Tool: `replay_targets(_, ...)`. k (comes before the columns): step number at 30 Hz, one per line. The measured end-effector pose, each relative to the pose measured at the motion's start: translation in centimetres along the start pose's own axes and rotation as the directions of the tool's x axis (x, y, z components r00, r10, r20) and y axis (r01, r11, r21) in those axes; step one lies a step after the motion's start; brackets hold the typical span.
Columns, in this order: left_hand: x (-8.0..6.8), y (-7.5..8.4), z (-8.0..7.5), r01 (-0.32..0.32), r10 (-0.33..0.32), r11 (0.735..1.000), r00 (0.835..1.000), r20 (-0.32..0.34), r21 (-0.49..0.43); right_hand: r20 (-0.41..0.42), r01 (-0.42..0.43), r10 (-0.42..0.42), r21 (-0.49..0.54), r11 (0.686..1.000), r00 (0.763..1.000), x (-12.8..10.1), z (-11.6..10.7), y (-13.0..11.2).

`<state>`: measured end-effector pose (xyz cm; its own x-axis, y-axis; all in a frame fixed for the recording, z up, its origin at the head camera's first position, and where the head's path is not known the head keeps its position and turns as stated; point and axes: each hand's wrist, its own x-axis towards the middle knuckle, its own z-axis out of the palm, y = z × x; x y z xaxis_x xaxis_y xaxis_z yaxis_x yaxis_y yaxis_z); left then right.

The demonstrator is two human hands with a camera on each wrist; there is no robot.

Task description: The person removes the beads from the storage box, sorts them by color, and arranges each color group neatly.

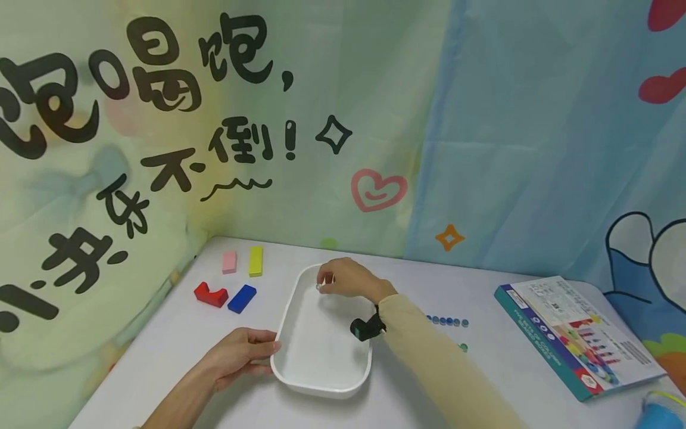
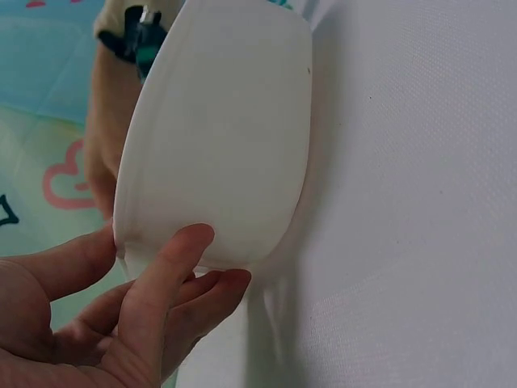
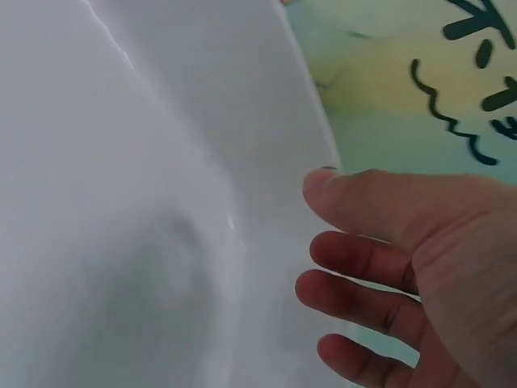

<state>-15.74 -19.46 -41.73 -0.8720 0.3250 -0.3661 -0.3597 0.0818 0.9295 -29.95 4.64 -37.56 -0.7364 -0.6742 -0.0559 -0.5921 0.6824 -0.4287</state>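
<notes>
A white tray [image 1: 316, 351] with rounded corners stands on the table in the middle of the head view. My left hand [image 1: 243, 354] grips its near left wall; in the left wrist view the fingers [image 2: 182, 250] press against the outside of the tray [image 2: 218, 129]. Over the tray's far left corner, my right hand [image 1: 348, 279] pinches a small pale, shiny thing [image 1: 319, 286] at its fingertips. The right wrist view shows the right hand [image 3: 404, 259] beside the tray rim with thumb forward and other fingers bent; its index finger is mostly hidden.
Left of the tray lie a pink block [image 1: 229, 262], a yellow block [image 1: 255, 261], a notched red block [image 1: 210, 295] and a blue block [image 1: 242, 298]. Rightward are a row of small blue beads [image 1: 449, 321], partly hidden green ones [image 1: 463, 347], a flat box [image 1: 581, 333] and a blue bucket [image 1: 661, 412].
</notes>
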Motion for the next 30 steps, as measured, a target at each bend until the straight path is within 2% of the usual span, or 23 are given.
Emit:
replay_targets(5,-0.1,-0.2,0.1,0.008,-0.008,1.0,1.0,0.008,0.002,-0.041,0.065,-0.065,0.019,0.998,0.997,-4.3,-2.7,1.8)
replay_targets(8,-0.1,-0.3,0.2,0.012,-0.013,1.0,1.0,0.009,0.001,-0.072,0.065,-0.064,0.013,0.998,0.995,-7.5,-3.9,3.3)
replay_targets(15,-0.2,0.2,0.2,0.013,-0.013,1.0,1.0,-0.012,0.017,-0.154,-0.038,0.041,0.021,0.999,0.987,-15.3,-4.7,8.3)
replay_targets(19,-0.1,0.4,0.2,-0.002,0.002,1.0,1.0,0.004,0.022,-0.197,-0.088,0.093,0.037,0.995,0.976,-19.6,-4.2,11.2)
replay_targets(22,0.0,0.3,0.1,-0.008,0.008,1.0,1.0,0.011,0.02,-0.216,-0.11,0.116,0.039,0.993,0.97,-21.9,-3.2,13.2)
replay_targets(30,-0.2,0.3,0.2,0.004,-0.004,1.0,1.0,0.014,0.019,-0.185,-0.214,0.227,0.089,0.973,0.956,-25.0,-0.7,15.5)
